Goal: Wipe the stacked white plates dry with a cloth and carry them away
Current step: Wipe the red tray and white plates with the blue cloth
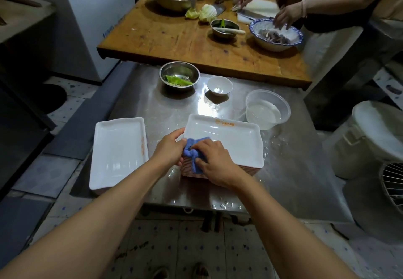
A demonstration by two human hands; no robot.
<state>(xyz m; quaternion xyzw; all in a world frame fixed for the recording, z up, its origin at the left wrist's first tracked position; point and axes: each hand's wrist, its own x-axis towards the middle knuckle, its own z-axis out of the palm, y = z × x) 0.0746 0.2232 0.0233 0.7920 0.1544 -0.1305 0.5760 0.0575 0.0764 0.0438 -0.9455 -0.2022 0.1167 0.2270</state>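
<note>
One head-worn wide-angle camera looks forward and steeply down, from close above a steel table (290, 169) at the frame's centre. Both forearms stretch in from the lower corners. Farther off, a wooden table (165, 36) fills the top (its lines bend near the edges).

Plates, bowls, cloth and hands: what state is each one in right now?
Plate stack: piled on the wet table, top plate being wiped.
Left plate: set apart, lying flat.
Cloth: bunched, draped over the stack's near-left corner.
Left hand: grips that corner.
Right hand: presses the cloth.
Plastic tub: holds clear liquid.
White bowl: upright, nearly empty.
Steel bowl: holds green scraps.
</note>
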